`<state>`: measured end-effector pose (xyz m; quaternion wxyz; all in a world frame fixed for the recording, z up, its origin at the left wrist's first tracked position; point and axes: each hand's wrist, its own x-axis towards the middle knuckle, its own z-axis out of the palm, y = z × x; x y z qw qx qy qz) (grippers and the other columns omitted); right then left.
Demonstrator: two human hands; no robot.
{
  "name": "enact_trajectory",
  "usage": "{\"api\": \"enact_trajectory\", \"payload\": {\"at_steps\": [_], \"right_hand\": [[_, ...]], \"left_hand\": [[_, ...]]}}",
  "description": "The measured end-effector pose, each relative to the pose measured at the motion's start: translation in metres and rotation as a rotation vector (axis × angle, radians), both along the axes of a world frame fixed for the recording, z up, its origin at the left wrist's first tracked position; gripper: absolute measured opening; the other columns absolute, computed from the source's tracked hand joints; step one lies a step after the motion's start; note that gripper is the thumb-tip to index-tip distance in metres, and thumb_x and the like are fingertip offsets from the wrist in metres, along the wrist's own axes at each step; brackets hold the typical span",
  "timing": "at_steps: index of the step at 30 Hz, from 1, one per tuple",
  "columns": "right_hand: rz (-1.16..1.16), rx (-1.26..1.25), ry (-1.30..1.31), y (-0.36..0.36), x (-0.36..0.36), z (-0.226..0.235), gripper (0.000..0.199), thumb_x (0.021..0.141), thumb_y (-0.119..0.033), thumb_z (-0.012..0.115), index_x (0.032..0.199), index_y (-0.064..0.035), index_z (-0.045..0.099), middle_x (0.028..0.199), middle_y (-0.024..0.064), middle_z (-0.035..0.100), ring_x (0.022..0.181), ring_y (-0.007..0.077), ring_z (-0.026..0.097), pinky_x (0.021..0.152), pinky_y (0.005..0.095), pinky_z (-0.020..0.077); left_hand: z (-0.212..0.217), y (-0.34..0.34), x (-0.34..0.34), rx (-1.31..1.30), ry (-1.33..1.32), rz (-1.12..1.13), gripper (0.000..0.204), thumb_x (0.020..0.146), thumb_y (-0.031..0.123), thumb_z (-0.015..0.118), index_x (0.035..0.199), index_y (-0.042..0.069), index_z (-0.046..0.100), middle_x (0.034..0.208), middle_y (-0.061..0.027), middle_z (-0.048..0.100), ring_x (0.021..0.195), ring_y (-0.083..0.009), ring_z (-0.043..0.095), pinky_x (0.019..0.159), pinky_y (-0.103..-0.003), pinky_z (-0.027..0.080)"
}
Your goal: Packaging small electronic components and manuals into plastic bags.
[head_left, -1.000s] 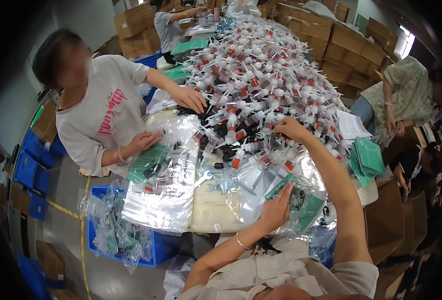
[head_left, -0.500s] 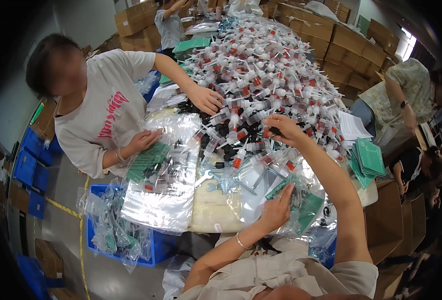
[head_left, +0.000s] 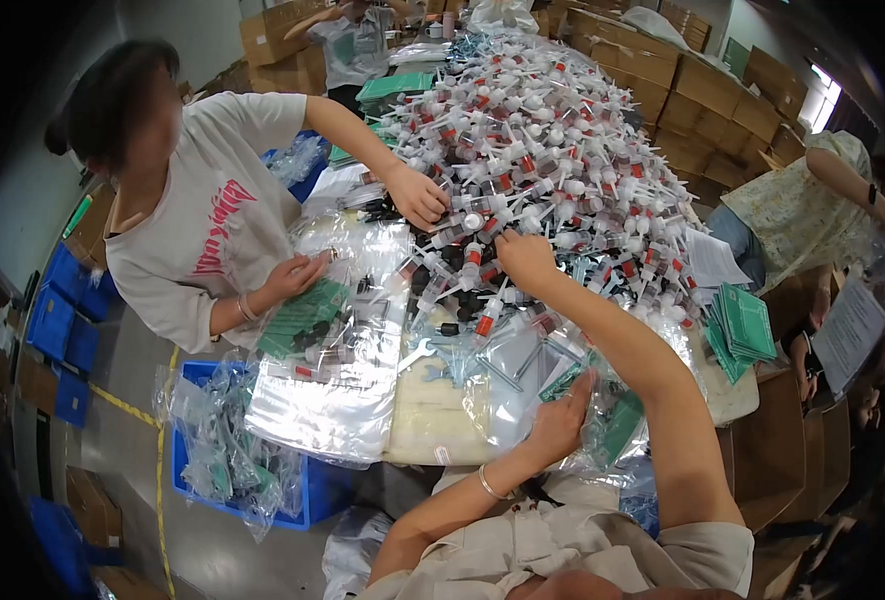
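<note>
Resting on clear bag (head_left: pixel 597 442), near right: left hand (head_left: pixel 561 420), fingers close together. Right hand (head_left: pixel 526 262) at near side of bottle pile (head_left: pixel 553 150), fingers curled; cannot tell if holding. Bottles: red labels, writing too small. Green cards (head_left: pixel 743 322), right: pale print. Co-worker's shirt (head_left: pixel 253 170), left: pink letters.

Factory workshop — stacked cartons (head_left: pixel 705 92), blue bins (head_left: pixel 60 318), heaped small bottles (head_left: pixel 553 150), yellow floor line (head_left: pixel 126 406)

Pink lettering (head_left: pixel 221 228) on a pale shirt (head_left: pixel 163 270) — no word clearly legible
</note>
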<state>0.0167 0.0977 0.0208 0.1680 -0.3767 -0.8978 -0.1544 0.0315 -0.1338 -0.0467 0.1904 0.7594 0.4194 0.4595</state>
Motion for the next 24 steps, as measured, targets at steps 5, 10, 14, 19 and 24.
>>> {"api": "enact_trajectory", "payload": {"at_steps": [5,10,14,19,24], "right_hand": [[0.015,-0.084,-0.047,0.008,-0.003,0.012,0.009,0.071,-0.015,0.061,0.073,-0.0069,0.064,0.078,0.011,0.063,0.07,0.0295,0.064,0.06,0.0413,0.0501],[0.011,-0.139,-0.083,0.011,-0.006,0.009,0.021,0.072,-0.025,0.066,0.073,-0.0045,0.064,0.08,0.0116,0.063,0.073,0.03,0.063,0.062,0.0414,0.0504],[-0.01,-0.089,-0.053,0.006,-0.003,0.018,0.014,0.071,-0.018,0.059,0.069,-0.0054,0.065,0.073,0.0131,0.065,0.07,0.0304,0.064,0.062,0.043,0.0502],[-0.132,-0.157,-0.051,-0.016,0.037,0.061,0.019,0.072,-0.022,0.059,0.07,-0.0035,0.065,0.071,0.0129,0.065,0.067,0.0292,0.065,0.062,0.0418,0.0505],[0.08,-1.182,0.528,-0.09,0.102,0.128,0.021,0.08,-0.02,0.057,0.08,-0.0007,0.065,0.065,0.0023,0.06,0.055,0.0069,0.056,0.044,0.0226,0.0413]], "left_hand": [[0.004,-0.001,-0.003,-0.043,0.024,0.004,0.073,0.068,-0.002,0.056,0.135,-0.002,0.027,0.129,-0.0228,0.046,0.086,-0.0341,0.061,0.064,-0.039,0.051],[0.007,-0.003,-0.001,-0.105,0.017,-0.012,0.07,0.07,-0.002,0.054,0.135,-0.001,0.028,0.127,-0.0234,0.047,0.085,-0.0354,0.061,0.065,-0.04,0.051],[0.004,-0.003,0.0,-0.073,-0.008,-0.001,0.067,0.071,-0.002,0.053,0.135,0.0,0.029,0.123,-0.0241,0.049,0.086,-0.0371,0.06,0.068,-0.043,0.05],[0.02,-0.004,-0.001,-0.225,-0.028,-0.041,0.064,0.072,-0.002,0.052,0.133,0.001,0.033,0.12,-0.0248,0.051,0.09,-0.039,0.059,0.073,-0.044,0.049],[0.021,0.005,-0.01,-0.283,-0.195,-0.053,0.059,0.076,-0.002,0.044,0.134,0.005,0.036,0.119,-0.0247,0.052,0.096,-0.0406,0.057,0.083,-0.042,0.047]]}}
